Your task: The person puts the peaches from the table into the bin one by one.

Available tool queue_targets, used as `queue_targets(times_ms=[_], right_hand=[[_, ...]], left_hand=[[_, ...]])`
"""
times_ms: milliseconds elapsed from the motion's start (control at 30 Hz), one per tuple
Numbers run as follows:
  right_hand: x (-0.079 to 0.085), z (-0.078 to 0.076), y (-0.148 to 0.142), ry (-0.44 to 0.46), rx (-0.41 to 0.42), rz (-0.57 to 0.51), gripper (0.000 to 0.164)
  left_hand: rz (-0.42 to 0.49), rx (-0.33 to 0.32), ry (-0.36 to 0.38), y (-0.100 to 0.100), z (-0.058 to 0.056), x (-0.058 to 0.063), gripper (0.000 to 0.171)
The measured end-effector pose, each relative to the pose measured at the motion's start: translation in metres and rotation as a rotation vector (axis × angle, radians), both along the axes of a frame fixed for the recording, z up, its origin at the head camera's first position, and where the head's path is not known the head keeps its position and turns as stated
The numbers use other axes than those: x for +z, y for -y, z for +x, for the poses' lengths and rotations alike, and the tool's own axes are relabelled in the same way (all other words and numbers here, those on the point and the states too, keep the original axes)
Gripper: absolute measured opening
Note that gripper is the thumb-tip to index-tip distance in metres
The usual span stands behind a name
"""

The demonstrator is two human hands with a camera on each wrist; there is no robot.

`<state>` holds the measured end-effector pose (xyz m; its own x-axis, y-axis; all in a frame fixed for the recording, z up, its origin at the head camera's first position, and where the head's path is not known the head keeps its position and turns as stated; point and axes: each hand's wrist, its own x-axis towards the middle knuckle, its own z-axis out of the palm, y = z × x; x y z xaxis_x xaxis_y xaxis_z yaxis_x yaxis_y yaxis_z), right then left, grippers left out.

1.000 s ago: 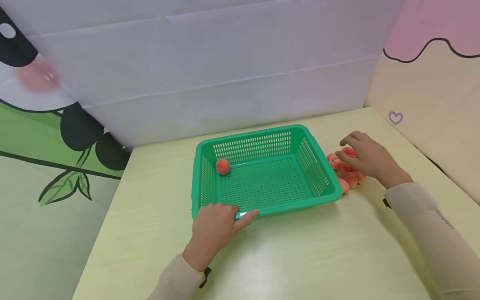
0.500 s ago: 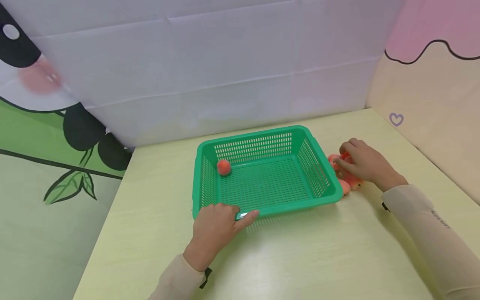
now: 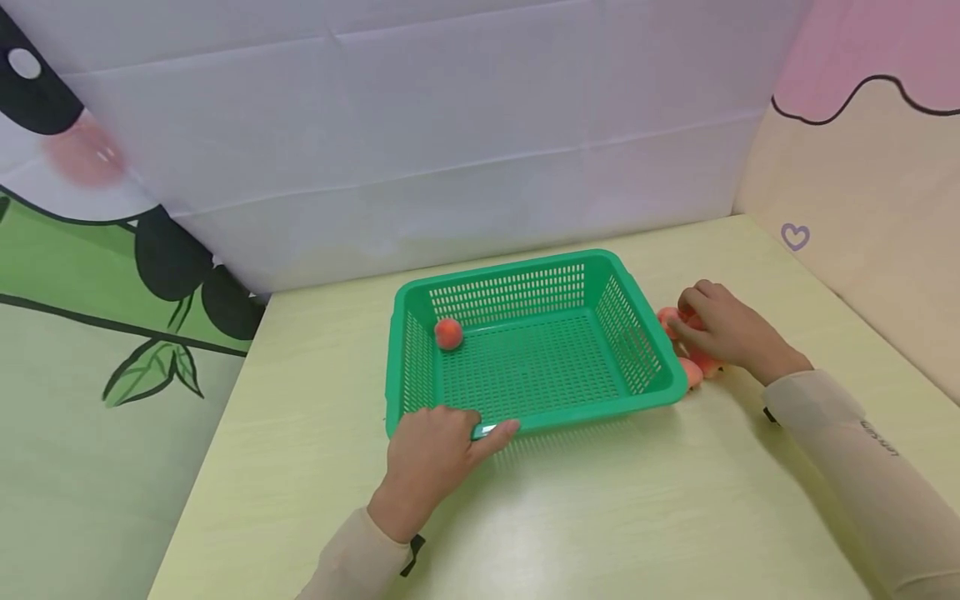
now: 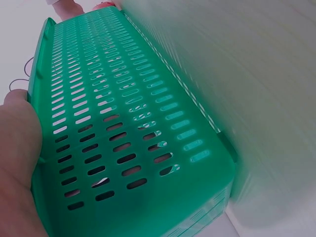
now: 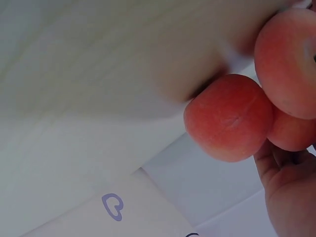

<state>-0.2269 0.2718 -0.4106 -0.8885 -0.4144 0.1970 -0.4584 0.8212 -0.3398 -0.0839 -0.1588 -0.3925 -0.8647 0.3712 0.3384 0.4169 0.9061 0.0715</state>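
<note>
A green perforated plastic basket (image 3: 577, 414) stands on the table, one peach (image 3: 448, 334) inside at its left wall. My left hand (image 3: 431, 458) grips the near rim, thumb over the top; the left wrist view shows the hand (image 4: 17, 148) at the edge beside the slotted wall. To the basket's right, my right hand (image 3: 731, 329) is curled down over a cluster of peaches (image 3: 690, 374), holding one between thumb and fingers. In the right wrist view, a peach (image 5: 292, 131) sits against the fingers, partly hidden behind two others, including a redder peach (image 5: 229, 118).
The pale wood-look table (image 3: 592, 508) extends around the basket. A white cloth backdrop (image 3: 465, 125) rises behind it, with a cream panel (image 3: 862, 217) bearing a small heart on the right and a cartoon print (image 3: 112, 317) on the left.
My right hand has come down from above the peaches, and its fingers have closed in on one. The left hand and basket keep their place.
</note>
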Motion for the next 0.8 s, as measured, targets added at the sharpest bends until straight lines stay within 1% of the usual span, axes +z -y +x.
queue_targets(times_ms=[133,367,800], right_hand=[[-0.0005,-0.0004,-0.0007,-0.022,0.013,-0.002,0.021],[-0.0038,-0.0011,-0.0025,-0.002,0.0,0.001,0.021],[-0.0062,-0.0029,-0.0011,-0.024,0.043,-0.019,0.018]], left_hand=[[0.009,-0.006,-0.004,-0.0006,-0.0004,0.0002,0.071],[0.009,-0.008,0.005,-0.0007,-0.0001,0.0007,0.071],[0.013,0.0,0.014,-0.0003,-0.0001,-0.0007,0.072]])
